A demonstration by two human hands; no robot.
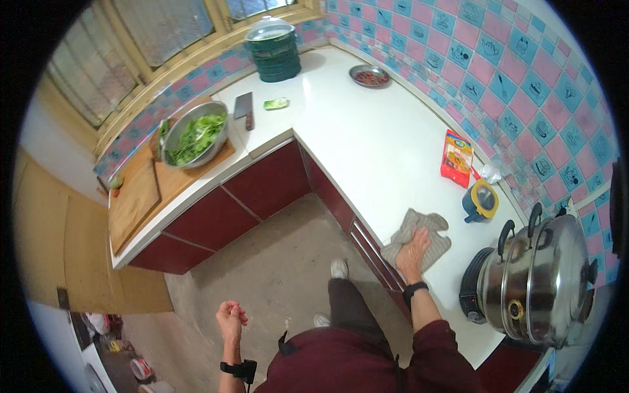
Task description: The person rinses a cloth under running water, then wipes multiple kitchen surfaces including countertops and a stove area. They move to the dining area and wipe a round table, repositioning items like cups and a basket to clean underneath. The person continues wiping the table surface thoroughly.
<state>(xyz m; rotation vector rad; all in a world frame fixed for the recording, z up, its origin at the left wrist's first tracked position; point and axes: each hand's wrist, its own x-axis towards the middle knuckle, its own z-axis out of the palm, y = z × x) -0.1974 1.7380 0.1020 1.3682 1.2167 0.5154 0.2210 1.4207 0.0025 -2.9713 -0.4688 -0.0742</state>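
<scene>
My right hand (414,249) presses on a grey-beige cloth (432,231) lying on the white countertop (354,147), close to its front edge. The cloth spreads out flat and rumpled beneath my fingers. Over the floor to the left hangs my left hand (231,317), its fingers curled in and nothing visible in them. Beyond the cloth, toward the wall, stand a blue cup with a yellow-rimmed lid (480,200) and a red food packet (457,158). A tall stainless steel steamer pot (535,280) sits to the right on a black electric cooker (474,290).
On the left counter arm, a steel bowl of leafy greens (196,135) rests on wooden boards (132,196). A cleaver (244,109), a small green packet (276,103), a green lidded container (272,51) and a plate of reddish bits (369,77) stand farther back. Red cabinets (268,182) run below.
</scene>
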